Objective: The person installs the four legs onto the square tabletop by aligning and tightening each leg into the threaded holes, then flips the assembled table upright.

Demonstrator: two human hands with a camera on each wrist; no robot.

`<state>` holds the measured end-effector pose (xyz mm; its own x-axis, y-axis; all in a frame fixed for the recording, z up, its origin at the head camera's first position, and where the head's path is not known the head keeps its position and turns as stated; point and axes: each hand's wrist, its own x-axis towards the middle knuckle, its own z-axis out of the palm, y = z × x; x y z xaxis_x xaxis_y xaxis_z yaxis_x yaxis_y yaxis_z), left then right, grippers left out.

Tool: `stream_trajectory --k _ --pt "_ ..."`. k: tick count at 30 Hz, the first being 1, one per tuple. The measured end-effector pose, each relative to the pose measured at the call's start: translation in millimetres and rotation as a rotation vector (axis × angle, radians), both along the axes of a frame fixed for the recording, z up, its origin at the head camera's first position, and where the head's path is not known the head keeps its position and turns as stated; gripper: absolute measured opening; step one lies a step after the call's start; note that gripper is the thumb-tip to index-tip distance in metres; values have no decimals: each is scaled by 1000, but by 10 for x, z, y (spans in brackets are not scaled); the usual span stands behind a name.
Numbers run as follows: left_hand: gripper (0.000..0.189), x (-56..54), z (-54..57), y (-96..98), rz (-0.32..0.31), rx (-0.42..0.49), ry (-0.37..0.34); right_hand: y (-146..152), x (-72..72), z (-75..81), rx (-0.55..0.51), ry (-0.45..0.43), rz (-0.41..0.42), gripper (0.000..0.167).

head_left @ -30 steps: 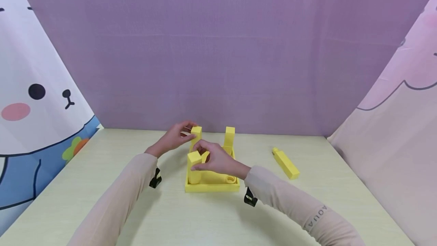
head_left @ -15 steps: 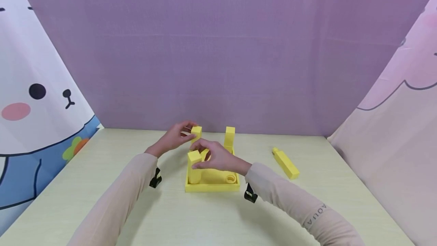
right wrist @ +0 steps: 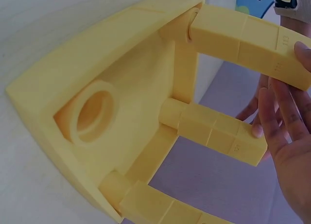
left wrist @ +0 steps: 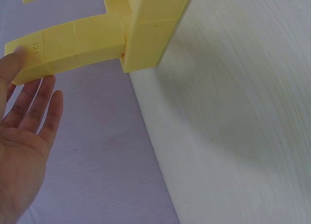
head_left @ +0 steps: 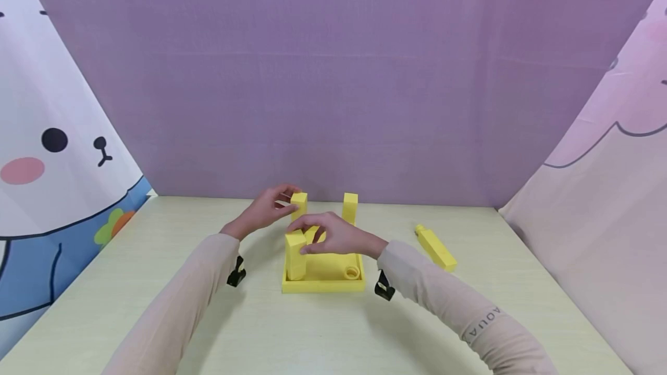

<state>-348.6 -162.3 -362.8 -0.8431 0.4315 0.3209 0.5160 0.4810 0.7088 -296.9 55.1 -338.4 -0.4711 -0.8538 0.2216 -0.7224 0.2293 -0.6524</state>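
An upturned yellow toy table, its top (head_left: 323,287) lying like a shallow tray, has upright square legs. My right hand (head_left: 339,235) pinches the front left leg (head_left: 296,259) near its free end, thumb on the near side and fingers beyond. In the right wrist view this leg (right wrist: 243,37) meets a round collar at the corner. My left hand (head_left: 267,207) holds the back left leg (left wrist: 73,44) by its end, thumb on one face and fingers under it. The back right leg (head_left: 350,207) stands untouched. At the front right corner, a round threaded socket (right wrist: 95,112) is bare.
A loose yellow leg (head_left: 435,249) with a screw end lies on the pale wooden tabletop (head_left: 292,334), right of the toy. A purple cloth (head_left: 333,103) hangs behind the table's back edge, with printed cloths at both sides.
My right fingers and thumb have shifted around the front left leg, whose square end now faces a slightly different way. My left hand has stayed on the back left leg.
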Motion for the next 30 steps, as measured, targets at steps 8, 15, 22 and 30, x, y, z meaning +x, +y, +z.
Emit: stream_trajectory --k 8,15,22,30 --pt "36 19 13 10 0 6 6 -13 61 -41 -40 43 -83 40" --pt "36 18 -3 10 -6 -5 46 -36 171 -101 -88 111 -195 40" --pt "37 65 55 30 15 -2 -21 -54 249 -129 -121 143 -254 39" --pt "37 32 27 19 14 -5 -7 -45 186 -100 -72 77 -199 46"
